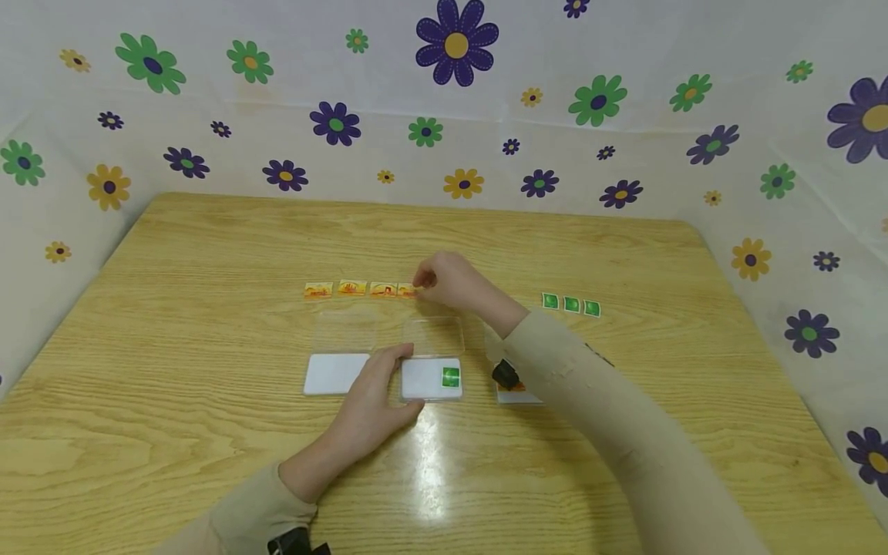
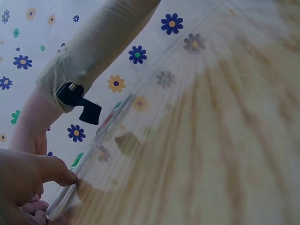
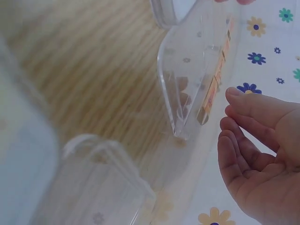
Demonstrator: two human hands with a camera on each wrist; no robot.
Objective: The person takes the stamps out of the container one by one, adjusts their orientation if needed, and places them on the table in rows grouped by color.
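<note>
My left hand (image 1: 371, 401) grips the middle clear plastic case (image 1: 421, 379), thumb at its near edge and fingers at the far edge. This case has a white base with a small green stamp (image 1: 451, 377) at its right side; its clear lid (image 1: 433, 335) lies folded back. In the left wrist view the thumb (image 2: 61, 172) presses the case's edge. My right hand (image 1: 451, 284) is at the right end of a row of several orange picture stamps (image 1: 352, 287). In the right wrist view its fingers are loosely bent beside the row, holding nothing visible.
Another open case (image 1: 334, 375) with a white base lies on the left. A third case (image 1: 520, 398), with an orange stamp, is partly hidden beneath my right sleeve. Three green stamps (image 1: 571, 304) lie farther right on the wooden table (image 1: 173, 308). Flowered cloth (image 1: 388, 77) surrounds the table.
</note>
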